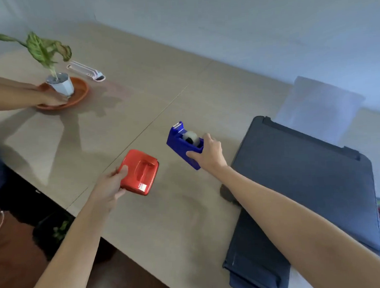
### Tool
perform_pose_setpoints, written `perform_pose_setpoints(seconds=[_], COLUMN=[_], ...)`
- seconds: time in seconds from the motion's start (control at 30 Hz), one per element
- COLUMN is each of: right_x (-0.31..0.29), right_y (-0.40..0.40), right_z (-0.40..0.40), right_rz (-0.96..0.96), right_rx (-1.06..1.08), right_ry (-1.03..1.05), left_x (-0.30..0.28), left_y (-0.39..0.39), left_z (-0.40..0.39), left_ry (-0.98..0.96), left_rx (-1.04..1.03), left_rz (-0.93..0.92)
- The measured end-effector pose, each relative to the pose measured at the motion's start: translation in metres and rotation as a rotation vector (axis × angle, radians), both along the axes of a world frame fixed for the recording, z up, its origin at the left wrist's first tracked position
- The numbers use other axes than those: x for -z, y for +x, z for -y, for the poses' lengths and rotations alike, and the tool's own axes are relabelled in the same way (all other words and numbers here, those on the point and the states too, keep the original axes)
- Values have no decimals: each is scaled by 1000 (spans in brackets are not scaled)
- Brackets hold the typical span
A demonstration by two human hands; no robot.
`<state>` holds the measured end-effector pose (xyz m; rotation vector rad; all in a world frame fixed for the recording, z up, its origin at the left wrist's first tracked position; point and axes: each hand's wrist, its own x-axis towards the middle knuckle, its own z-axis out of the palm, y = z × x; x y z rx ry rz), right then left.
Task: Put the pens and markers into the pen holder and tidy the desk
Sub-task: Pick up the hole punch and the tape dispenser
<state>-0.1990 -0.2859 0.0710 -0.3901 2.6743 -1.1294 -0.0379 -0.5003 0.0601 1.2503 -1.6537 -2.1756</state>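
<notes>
My left hand (109,186) grips the near-left edge of a red hole punch (140,171) that rests on the beige desk (139,91). To its right, my right hand (209,152) is closed on the near end of a blue tape dispenser (183,143) holding a roll of clear tape. The dispenser sits on the desk just left of a dark printer (306,182). No pens, markers or pen holder are in view.
Another person's hand (52,98) holds an orange saucer (78,94) with a white pot (61,84) and a leafy plant at the far left. A white and pink object (86,71) lies behind it. The desk's near edge runs diagonally below my left arm.
</notes>
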Motion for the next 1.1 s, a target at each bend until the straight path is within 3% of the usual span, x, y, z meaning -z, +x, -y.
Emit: perform_pose_setpoints(seconds=[0.23, 0.43, 0.6, 0.8, 0.93, 1.1], right_x=[-119, -152, -133, -76, -34, 21], right_y=[14, 57, 112, 167, 184, 181], right_z=[-120, -299, -446, -573, -611, -629], right_rz=[-246, -331, -312, -195, -66, 95], right_rx=[58, 262, 485, 732, 809, 876], right_ry=[-197, -155, -89, 8, 45, 47], left_x=[-93, -126, -118, -67, -27, 29], left_y=[-9, -9, 12, 51, 64, 41], left_z=[-114, -261, -389, -526, -587, -637], left_ry=[-5, 97, 222, 355, 373, 297], left_rx=[192, 433, 663, 850, 789, 664], left_rz=[-222, -268, -182, 43, 182, 222])
